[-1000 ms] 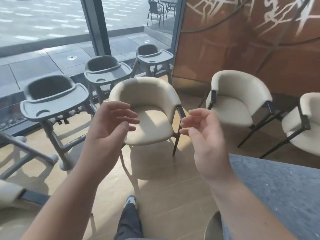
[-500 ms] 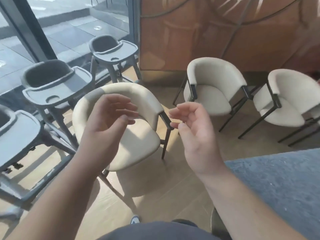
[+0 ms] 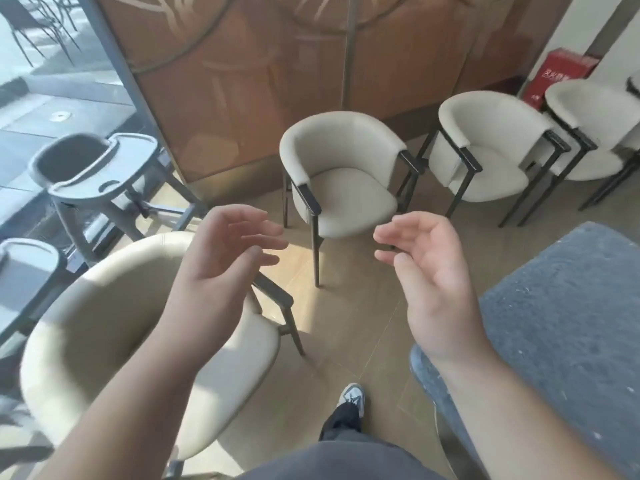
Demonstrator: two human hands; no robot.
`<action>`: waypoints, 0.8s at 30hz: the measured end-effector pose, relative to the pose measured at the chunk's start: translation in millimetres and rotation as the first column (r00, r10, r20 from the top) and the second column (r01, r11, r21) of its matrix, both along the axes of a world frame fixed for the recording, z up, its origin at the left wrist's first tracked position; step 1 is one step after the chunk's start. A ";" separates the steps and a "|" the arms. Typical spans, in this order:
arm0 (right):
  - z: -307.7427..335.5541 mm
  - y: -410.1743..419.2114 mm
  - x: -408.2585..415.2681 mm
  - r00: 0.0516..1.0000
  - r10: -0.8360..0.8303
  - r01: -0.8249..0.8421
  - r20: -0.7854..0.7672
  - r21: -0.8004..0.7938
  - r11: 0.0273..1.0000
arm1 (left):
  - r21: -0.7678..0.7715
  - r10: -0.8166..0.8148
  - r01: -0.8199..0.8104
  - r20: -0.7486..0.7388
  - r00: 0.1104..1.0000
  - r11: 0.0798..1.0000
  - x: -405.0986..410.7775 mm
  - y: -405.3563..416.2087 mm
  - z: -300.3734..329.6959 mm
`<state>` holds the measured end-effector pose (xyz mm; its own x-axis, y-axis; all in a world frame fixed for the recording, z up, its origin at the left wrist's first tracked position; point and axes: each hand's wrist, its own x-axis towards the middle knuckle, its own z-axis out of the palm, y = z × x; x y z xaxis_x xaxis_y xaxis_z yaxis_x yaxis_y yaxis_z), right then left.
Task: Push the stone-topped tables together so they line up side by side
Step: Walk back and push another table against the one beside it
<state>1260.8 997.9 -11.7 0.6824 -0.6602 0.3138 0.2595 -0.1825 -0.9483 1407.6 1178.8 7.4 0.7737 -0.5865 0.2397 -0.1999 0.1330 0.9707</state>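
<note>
We see only one grey, speckled stone-topped bench [image 3: 568, 323], and only a corner of it; it fills the lower right of the view, its rounded edge running from the near side, by our hip, away toward the far right, so its long line seems to lie diagonally away from us; a second stone-topped bench is not in sight, so we cannot tell which way it must travel.

Just left of the bench's near edge hangs our right hand [image 3: 429, 271], raised above the floor, palm turned inward, fingers loosely curved and holding nothing; its forearm crosses over the bench's edge, though whether it touches the stone we cannot tell. Our left hand [image 3: 225, 254] is well to the left of the bench, likewise slack and empty, floating over the curved back of a cream upholstered tub chair with dark metal legs [image 3: 121, 323].

We judge the right hand the nearer by far; the bench lies to its right and below, so the coming move calls for us to turn right and bring both palms down to that edge.

Beyond the bench, a second cream tub chair [image 3: 339, 174] faces us; two more of its kind [image 3: 491, 150] stand further right, near a red box [image 3: 554, 77] by the wall; a grey plastic high chair [image 3: 90, 171] stands far left by the window.
</note>
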 end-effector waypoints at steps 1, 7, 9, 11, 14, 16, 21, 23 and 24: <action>-1.8 -17.0 5.0 1.000 -0.019 0.019 0.006 0.010 1.000 | 0.012 -0.017 0.017 0.009 1.000 1.000 8.3 -18.5 1.4; -2.4 -119.4 40.7 0.998 -0.054 0.054 -0.017 0.031 0.998 | 0.012 -0.099 0.099 0.012 0.995 0.995 52.1 -142.9 12.7; -1.9 -150.7 48.4 0.998 -0.058 0.058 -0.028 0.020 0.998 | 0.012 -0.129 0.129 0.039 0.991 0.992 61.6 -181.7 12.5; -1.2 -177.0 51.5 0.996 -0.076 0.078 -0.043 0.028 0.997 | 0.036 -0.175 0.173 0.068 0.982 0.984 67.9 -214.9 10.3; -3.0 -207.6 46.0 0.988 -0.155 0.156 -0.027 0.058 0.986 | 0.071 -0.264 0.258 0.089 0.960 0.963 76.8 -254.7 6.9; -6.3 -224.1 37.6 0.976 -0.216 0.217 -0.025 0.073 0.973 | 0.111 -0.325 0.313 0.106 0.940 0.943 82.2 -281.7 6.1; -13.7 -259.4 11.5 0.902 -0.429 0.432 -0.048 0.109 0.895 | 0.112 -0.488 0.480 0.073 0.869 0.870 76.4 -362.7 4.8; -15.5 -270.1 0.2 0.852 -0.520 0.523 -0.057 0.114 0.845 | 0.095 -0.563 0.557 0.063 0.824 0.825 68.5 -392.8 -1.3; -16.1 -274.9 -4.7 0.825 -0.560 0.565 -0.069 0.112 0.818 | 0.092 -0.601 0.595 0.056 0.798 0.799 65.4 -407.6 -5.2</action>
